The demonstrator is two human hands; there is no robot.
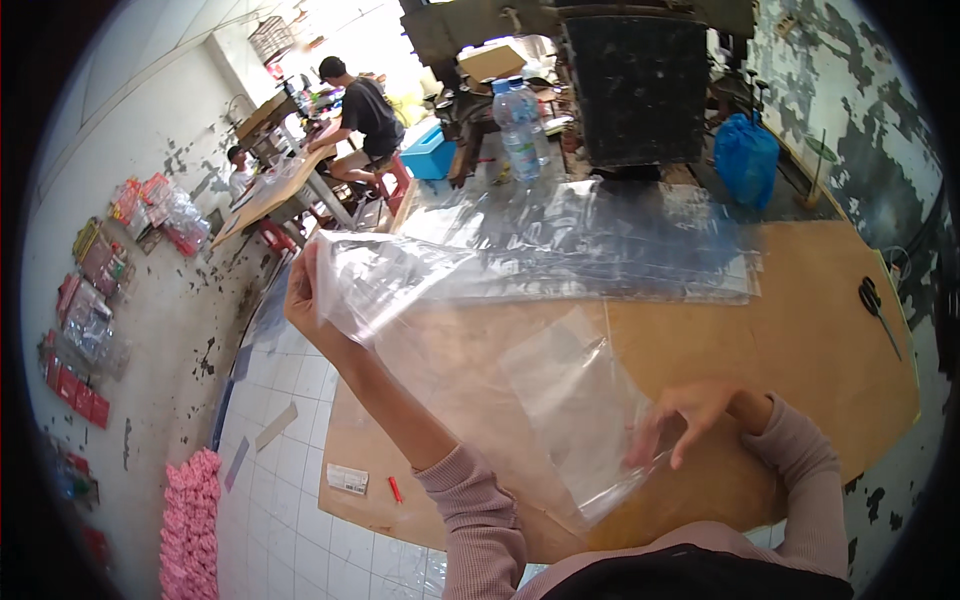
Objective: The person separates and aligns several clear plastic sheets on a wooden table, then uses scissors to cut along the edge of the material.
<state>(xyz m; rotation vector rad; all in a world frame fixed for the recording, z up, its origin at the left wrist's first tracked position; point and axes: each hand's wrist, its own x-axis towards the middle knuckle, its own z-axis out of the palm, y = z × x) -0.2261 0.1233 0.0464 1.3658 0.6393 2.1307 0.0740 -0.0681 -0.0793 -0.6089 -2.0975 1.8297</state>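
Black clothing point(690, 578) was seen nearest as clear plastic point(385, 285), over the brown table point(800, 340), was pinched by the left hand point(310, 285) while the right hand point(692, 412) was spread, so creases could be caused by lopsided pulling!

Plastic sheet point(562, 385) over table point(700, 340), scissors point(877, 308) right, bottles point(518, 135) behind, label point(347, 479) front left

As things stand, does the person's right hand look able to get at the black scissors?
Probably yes: only bare brown tabletop shows between the right hand and the scissors. The clear plastic film by its fingers does not appear to block that way.
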